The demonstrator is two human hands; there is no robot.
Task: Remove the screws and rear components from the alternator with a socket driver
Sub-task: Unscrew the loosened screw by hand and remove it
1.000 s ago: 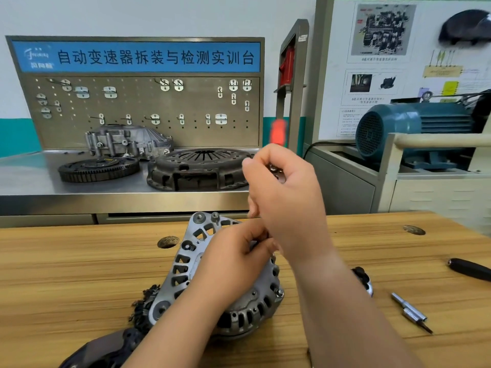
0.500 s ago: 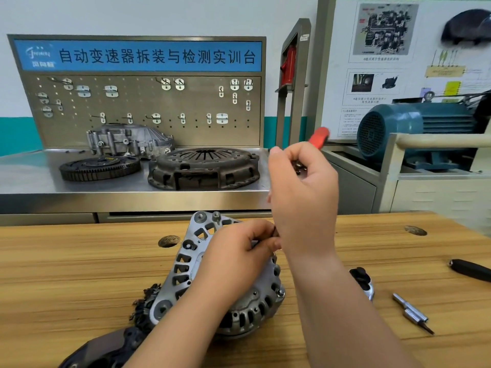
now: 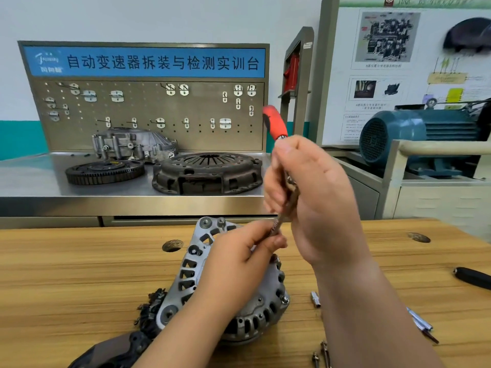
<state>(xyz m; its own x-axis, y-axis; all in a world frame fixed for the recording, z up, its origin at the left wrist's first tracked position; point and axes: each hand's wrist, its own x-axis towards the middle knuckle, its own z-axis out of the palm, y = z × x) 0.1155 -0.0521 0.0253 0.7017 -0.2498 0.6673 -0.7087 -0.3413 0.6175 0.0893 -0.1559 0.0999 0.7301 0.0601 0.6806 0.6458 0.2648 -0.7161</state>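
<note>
Grip, right: my right hand [image 3: 318, 203] is curled round the upper shaft of the socket driver [image 3: 276, 123], just under its red handle.
Grip, left: my left hand [image 3: 239, 264] pinches the lower end of the same shaft between thumb and fingers.
Driver: it stands almost upright, with the red handle toward 12 o'clock and the tip going down toward the alternator.
Alternator [image 3: 194, 269]: it lies on the wooden table [image 3: 79, 274] under my left hand, near 6 o'clock of the view, with one mounting ear pointing to 12 o'clock.
Tip: my left fingers hide it, so I cannot tell if the socket sits on a screw head.
Step in hand: I judge it is the seating and turning of the socket on a rear screw.
How to do it well: I would keep the shaft in one line with the screw, let the left fingers only guide it, push down lightly, and turn with the right hand alone.
Risk: nothing clamps the alternator, so it may turn with the tool; a tilted socket may slip off the head.
Around: loose bits [image 3: 419, 321] lie at 4 o'clock from the alternator, and a black cover [image 3: 111, 351] at 7 o'clock.
</note>
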